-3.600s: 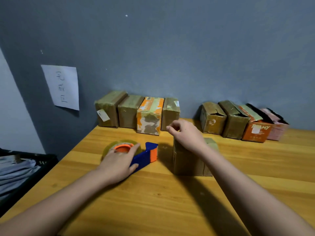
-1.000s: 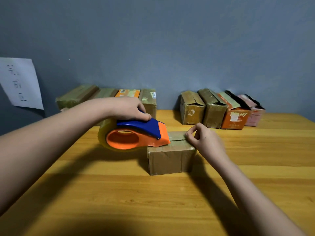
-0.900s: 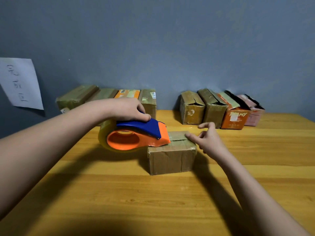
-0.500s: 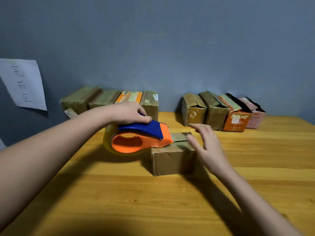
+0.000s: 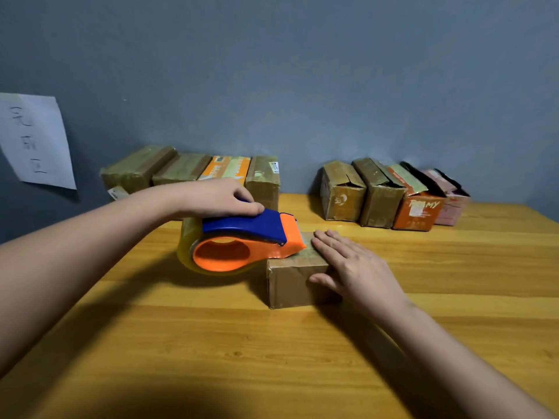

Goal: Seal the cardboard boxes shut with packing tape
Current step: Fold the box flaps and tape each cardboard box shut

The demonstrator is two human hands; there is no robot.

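A small brown cardboard box sits in the middle of the wooden table. My left hand grips the blue handle of an orange tape dispenser loaded with clear tape; the dispenser's nose rests on the left part of the box top. My right hand lies flat on the right part of the box top, fingers straight and pointing at the dispenser, thumb down over the front face. The right side of the box is hidden under that hand.
Against the grey wall stand two rows of boxes: taped boxes at the back left, boxes with loose flaps at the back right. A white paper note hangs on the wall at the left.
My right hand let go of its pinch at the box's right edge, opened, and came down flat on the box top. The dispenser stays on the box's left end.
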